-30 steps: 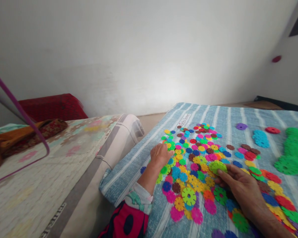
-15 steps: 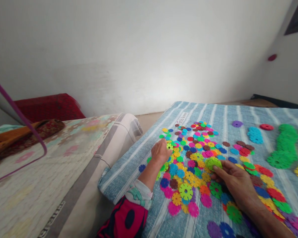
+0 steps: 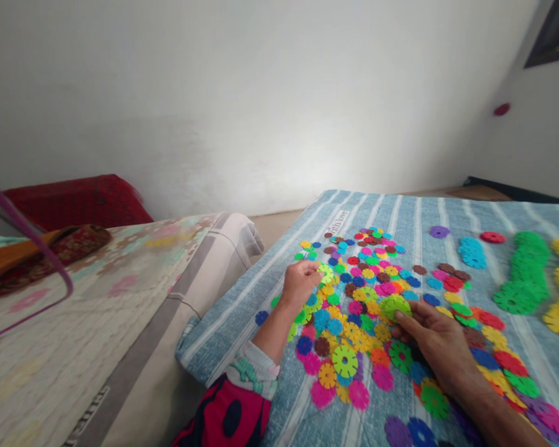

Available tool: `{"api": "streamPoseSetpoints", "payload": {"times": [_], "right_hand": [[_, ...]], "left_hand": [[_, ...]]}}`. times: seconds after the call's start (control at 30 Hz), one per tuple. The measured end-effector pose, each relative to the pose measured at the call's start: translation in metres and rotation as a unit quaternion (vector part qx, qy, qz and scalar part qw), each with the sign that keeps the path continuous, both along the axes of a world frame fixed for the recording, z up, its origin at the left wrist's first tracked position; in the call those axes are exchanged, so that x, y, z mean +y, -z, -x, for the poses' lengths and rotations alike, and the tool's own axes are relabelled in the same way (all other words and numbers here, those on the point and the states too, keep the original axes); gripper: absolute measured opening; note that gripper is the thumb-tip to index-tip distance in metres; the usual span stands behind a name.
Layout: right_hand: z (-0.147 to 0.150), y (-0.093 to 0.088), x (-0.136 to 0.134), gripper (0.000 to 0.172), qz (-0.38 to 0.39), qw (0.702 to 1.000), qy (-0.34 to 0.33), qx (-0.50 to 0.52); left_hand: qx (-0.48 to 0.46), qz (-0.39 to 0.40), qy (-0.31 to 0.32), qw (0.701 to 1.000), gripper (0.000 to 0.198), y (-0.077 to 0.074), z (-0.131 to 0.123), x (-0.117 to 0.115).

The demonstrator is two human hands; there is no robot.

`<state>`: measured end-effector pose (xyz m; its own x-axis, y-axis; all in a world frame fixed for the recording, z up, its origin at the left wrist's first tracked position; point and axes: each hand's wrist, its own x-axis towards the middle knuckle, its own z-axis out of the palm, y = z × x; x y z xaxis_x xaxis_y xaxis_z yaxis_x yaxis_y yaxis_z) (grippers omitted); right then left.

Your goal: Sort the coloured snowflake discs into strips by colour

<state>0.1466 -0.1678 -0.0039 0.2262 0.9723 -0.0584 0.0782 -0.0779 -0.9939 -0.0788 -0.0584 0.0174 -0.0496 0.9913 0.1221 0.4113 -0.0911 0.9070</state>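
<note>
So, left hand (image 3: pixel 300 285) had a lime disc (image 3: pixel 327 271) pinched near the left edge of the cloth (image 3: pixel 240 323), right hand (image 3: pixel 435 338) pinched another disc (image 3: pixel 394 304) farther in; probably light, stiffish, rim-grab stuff.

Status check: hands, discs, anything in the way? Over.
Left hand holding light-green disc by its edge. Right hand pinching lime disc. Mixed loose discs scattered between hands.

1 head-worn camera looks forward and down across striped cloth (image 3: pixel 235 329).
</note>
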Motion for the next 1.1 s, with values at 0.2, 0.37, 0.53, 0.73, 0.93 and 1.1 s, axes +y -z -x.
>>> {"api": "streamPoseSetpoints", "payload": {"times": [0.2, 0.37, 0.53, 0.73, 0.93, 1.1], "right_hand": [[0.003, 0.001, -0.003, 0.034, 0.002, 0.999, -0.012, 0.032], [0.007, 0.000, -0.003, 0.035, -0.012, 0.999, -0.045, 0.024], [0.009, -0.003, -0.001, 0.037, -0.005, 0.999, -0.042, 0.020], [0.004, -0.003, 0.001, 0.033, -0.018, 0.996, -0.076, 0.033], [0.004, -0.005, 0.003, 0.033, -0.030, 0.993, -0.078, 0.086], [0.007, -0.008, 0.004, 0.031, -0.044, 0.989, -0.125, 0.058]], "left_hand": [[-0.122, 0.054, 0.133, 0.982, 0.011, -0.004, -0.032, -0.028], [-0.133, 0.076, 0.219, 0.964, 0.011, 0.002, -0.048, -0.042], [-0.144, 0.088, 0.231, 0.958, 0.009, 0.000, -0.053, -0.049], [-0.159, 0.103, 0.255, 0.948, 0.012, -0.002, -0.057, -0.053], [-0.124, 0.082, 0.286, 0.947, 0.015, -0.003, -0.058, -0.053], [-0.066, 0.079, 0.304, 0.947, 0.018, -0.005, -0.058, -0.054]]}}
